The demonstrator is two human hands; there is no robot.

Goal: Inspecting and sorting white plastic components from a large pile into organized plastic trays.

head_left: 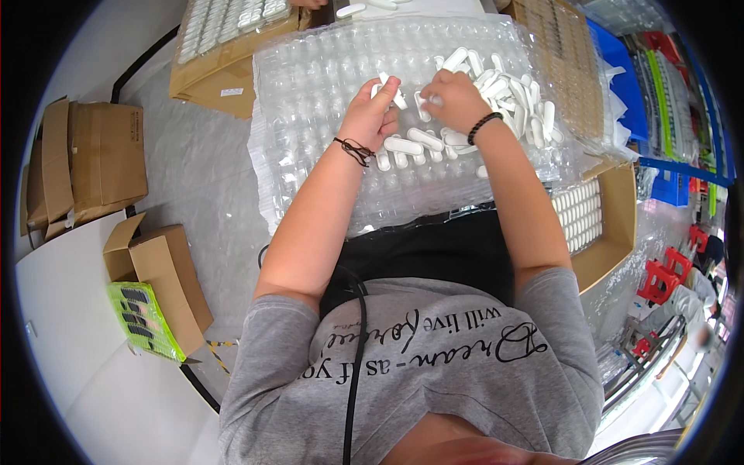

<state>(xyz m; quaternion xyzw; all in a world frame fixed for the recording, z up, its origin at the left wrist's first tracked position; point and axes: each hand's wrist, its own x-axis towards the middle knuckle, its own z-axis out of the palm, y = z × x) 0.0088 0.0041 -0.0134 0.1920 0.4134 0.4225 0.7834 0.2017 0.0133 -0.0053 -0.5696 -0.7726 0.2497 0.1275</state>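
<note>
My left hand [370, 114] is closed, with white oblong plastic pieces [399, 98] between thumb and fingers. Just to its right, my right hand [456, 102] has its fingers bent in a pinch at another white oblong piece [421, 108]; its fingertips are partly hidden. Both hands are above a clear plastic blister tray [310, 101] with rows of moulded pockets. A loose heap of the same white pieces [518, 99] lies on the tray beside and beyond my right hand. Several more pieces [403, 146] lie nearer me, below the two hands.
A cardboard box topped with filled trays [225, 35] stands at far left. Another open box [612, 232] with rows of white pieces is at my right. Cartons [108, 151] stand on the left floor. Blue bins [620, 77] and red stools [665, 277] are on the right, with a person farther off.
</note>
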